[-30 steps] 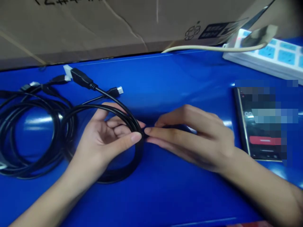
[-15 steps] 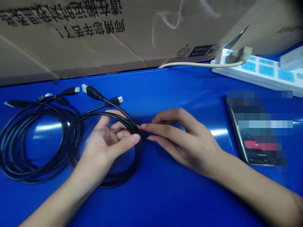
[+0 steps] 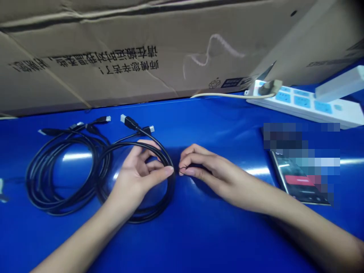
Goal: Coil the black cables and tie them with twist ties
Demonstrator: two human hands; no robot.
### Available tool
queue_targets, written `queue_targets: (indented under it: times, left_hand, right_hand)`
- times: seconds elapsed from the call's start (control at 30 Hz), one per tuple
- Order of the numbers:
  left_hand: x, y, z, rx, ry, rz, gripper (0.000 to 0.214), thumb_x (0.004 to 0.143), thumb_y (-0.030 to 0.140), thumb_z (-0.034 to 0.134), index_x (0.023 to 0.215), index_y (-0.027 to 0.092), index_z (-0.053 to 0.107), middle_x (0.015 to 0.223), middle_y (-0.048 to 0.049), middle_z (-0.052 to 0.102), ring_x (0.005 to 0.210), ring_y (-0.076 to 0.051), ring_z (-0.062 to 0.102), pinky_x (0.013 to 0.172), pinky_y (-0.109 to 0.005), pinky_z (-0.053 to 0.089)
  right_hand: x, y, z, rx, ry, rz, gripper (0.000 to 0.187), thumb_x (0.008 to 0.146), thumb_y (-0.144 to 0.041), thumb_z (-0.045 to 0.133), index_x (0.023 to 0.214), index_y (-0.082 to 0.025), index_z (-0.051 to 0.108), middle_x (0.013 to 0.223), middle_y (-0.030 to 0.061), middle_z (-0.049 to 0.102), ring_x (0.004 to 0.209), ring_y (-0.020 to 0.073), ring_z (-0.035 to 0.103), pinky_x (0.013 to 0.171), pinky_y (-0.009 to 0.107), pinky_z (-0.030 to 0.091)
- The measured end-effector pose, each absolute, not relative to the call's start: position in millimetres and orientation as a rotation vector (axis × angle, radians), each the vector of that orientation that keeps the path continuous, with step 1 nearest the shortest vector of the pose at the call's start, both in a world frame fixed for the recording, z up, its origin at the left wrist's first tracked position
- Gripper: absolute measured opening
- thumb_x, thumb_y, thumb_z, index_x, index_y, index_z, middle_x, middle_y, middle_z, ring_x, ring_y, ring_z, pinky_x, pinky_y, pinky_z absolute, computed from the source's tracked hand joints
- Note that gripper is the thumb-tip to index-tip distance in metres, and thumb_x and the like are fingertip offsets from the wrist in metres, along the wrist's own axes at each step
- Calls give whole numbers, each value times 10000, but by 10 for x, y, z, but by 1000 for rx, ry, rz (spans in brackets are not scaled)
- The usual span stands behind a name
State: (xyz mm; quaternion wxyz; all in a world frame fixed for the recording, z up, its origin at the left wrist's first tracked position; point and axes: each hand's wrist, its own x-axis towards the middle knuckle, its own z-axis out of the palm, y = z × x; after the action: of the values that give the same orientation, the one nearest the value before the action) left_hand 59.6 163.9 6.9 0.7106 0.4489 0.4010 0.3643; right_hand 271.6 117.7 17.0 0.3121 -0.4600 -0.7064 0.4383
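Note:
My left hand (image 3: 142, 170) is closed around the right side of a coiled black cable (image 3: 170, 189), thumb on top and fingers behind. One light-coloured plug (image 3: 129, 122) of this coil points up and left. Just right of the coil, my right hand (image 3: 210, 170) pinches a thin black twist tie (image 3: 182, 169), bent into a small loop at the fingertips. Whether the tie still touches the cable I cannot tell. Other coiled black cables (image 3: 31, 174) lie on the left, their loops overlapping the held coil's left edge.
A large cardboard box (image 3: 119, 83) stands along the back of the blue table surface (image 3: 199, 235). At the right are a white power strip (image 3: 292, 110) with a plugged-in cream cord (image 3: 227, 94), and a phone (image 3: 301, 185), partly pixelated. A small pale object (image 3: 2, 189) lies at the left edge.
My right hand has drawn slightly away from the coil, and the thin black tie now shows in its fingertips. My left hand keeps its hold. The camera view has shifted.

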Motion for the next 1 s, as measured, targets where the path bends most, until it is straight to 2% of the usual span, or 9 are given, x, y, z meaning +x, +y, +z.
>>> queue_targets:
  times: [0.07, 0.13, 0.23, 0.37, 0.43, 0.8, 0.93, 1.0]
  left_hand:
    - [590, 1636, 74, 986, 908, 795, 377, 719, 106, 850, 961, 253, 603, 966, 47, 625, 713, -86, 649, 672, -219, 538]
    - [586, 1636, 82, 976, 927, 780, 374, 726, 110, 846, 969, 254, 601, 971, 48, 625, 697, -74, 637, 667, -210, 530]
    - [586, 1642, 94, 984, 923, 762, 374, 719, 123, 856, 964, 247, 601, 927, 51, 620, 680, -68, 625, 656, -198, 522]
    - [594, 1648, 109, 996, 910, 730, 378, 717, 119, 856, 972, 236, 602, 913, 42, 634, 692, -80, 650, 664, -201, 535]
    - [596, 1650, 116, 993, 913, 730, 375, 727, 109, 847, 981, 236, 602, 912, 46, 631, 662, -70, 644, 646, -196, 536]
    - [579, 1649, 87, 1016, 905, 681, 409, 710, 161, 876, 1001, 234, 599, 948, 44, 605, 621, -61, 660, 585, -174, 538]
    - [577, 1642, 74, 1044, 915, 666, 391, 730, 166, 856, 1008, 228, 588, 970, 36, 608, 634, -75, 672, 618, -206, 563]
    - [580, 1627, 90, 1045, 926, 655, 388, 735, 164, 850, 1009, 227, 584, 990, 31, 608, 654, -83, 677, 648, -227, 578]
  right_hand:
    - [2736, 1183, 177, -1209, -1906, 1126, 162, 1019, -146, 533, 1102, -209, 656, 1084, 71, 610, 1039, 193, 629, 934, 347, 543]
    - [2739, 1186, 138, -1200, -1975, 940, 140, 990, -156, 596, 1100, -210, 664, 1103, 81, 606, 1066, 214, 616, 941, 368, 536]
    - [2731, 1181, 52, -1203, -2101, 521, 110, 992, -202, 612, 1064, -200, 695, 1079, 93, 626, 991, 226, 620, 841, 360, 542]
    - [2750, 1168, 5, -1232, -2228, 147, 234, 999, -150, 577, 1177, -248, 694, 1096, 81, 659, 901, 216, 625, 740, 332, 510]
    - [2766, 1166, 17, -1240, -2264, 92, 267, 1007, -152, 562, 1220, -265, 678, 1125, 80, 666, 914, 225, 629, 747, 342, 503]
    - [2763, 1148, 110, -1158, -2285, -41, 186, 1041, -237, 561, 1060, -283, 740, 1008, 21, 729, 793, 176, 612, 654, 299, 419]
    - [2767, 1154, 106, -1109, -2283, -19, 186, 1037, -270, 574, 1010, -250, 757, 967, 35, 718, 744, 166, 590, 626, 299, 408]
    - [2750, 1155, 92, -1070, -2231, 127, 182, 1026, -295, 594, 1018, -209, 754, 959, 60, 701, 765, 169, 604, 649, 297, 445]
